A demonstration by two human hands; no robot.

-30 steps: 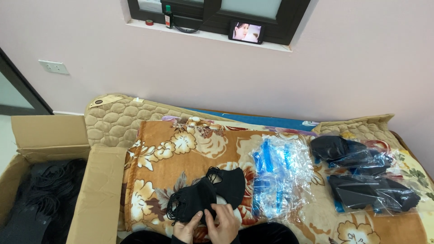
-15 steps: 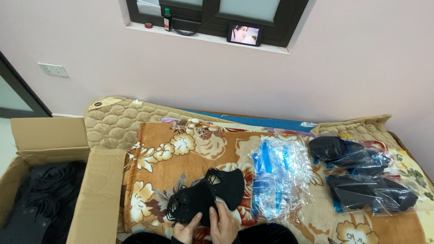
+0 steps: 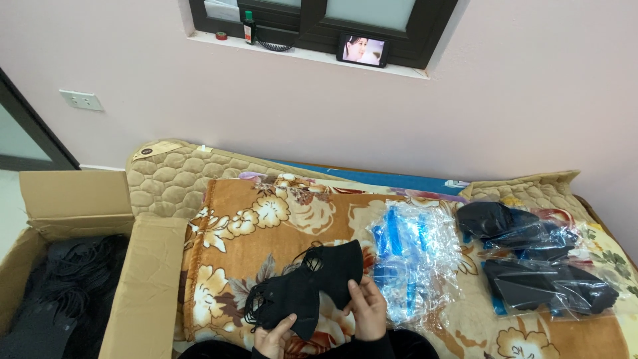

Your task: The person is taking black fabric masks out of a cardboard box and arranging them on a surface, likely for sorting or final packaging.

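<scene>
1. The flowered orange blanket [image 3: 266, 226] covers the bed in front of me, with a quilted beige mat [image 3: 179, 176] under it at the far edge. All the work lies on this soft surface.
2. At the left stands an open cardboard box [image 3: 143, 286], filled with loose black masks [image 3: 60, 292], tangled together.
3. At the right lie packed black masks in clear bags [image 3: 538, 266], two heaps, near each other.
4. Between them and my hands is a pile of empty clear bags with blue strips [image 3: 412, 266], just beside my right hand.
5. The stack of black masks [image 3: 312, 286] I hold is low in the middle, above the blanket, ear loops hanging at the left side.
6. My left hand [image 3: 272, 339] supports the stack from below, fingers curled on its lower edge (thumb up on the front). My right hand [image 3: 365, 309] pinches the right edge between thumb and fingers.
7. My judgement of risk: the stack is fanned, not aligned, so a mask can slide out; the loops can catch each other; the slippery bags beside can slide when I reach.
</scene>
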